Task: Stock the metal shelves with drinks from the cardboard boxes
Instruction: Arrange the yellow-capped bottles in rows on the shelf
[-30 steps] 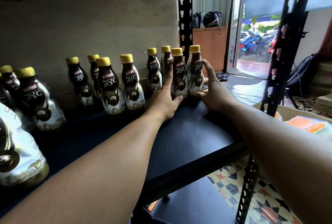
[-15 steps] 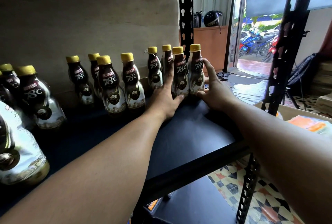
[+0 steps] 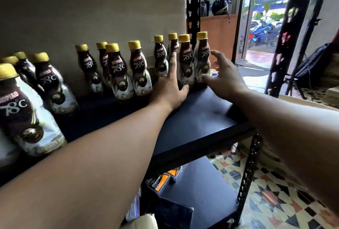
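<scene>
Two-handed at the metal shelf [image 3: 192, 118]: presses left hand [image 3: 168, 89], fingers straight, against a coffee bottle [image 3: 185, 63] at the back right; holds right hand [image 3: 225, 80] spread wide beside the rightmost bottle [image 3: 202, 58].

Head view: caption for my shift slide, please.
The left hand rests against a Kopiko bottle at the right end of the shelf; open right hand hovers beside the end bottle.

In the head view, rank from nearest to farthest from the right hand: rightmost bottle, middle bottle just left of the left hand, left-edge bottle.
1. Rightmost bottle, beside the right hand.
2. Middle bottle, just left of the left hand.
3. Left-edge bottle, far left end.
</scene>
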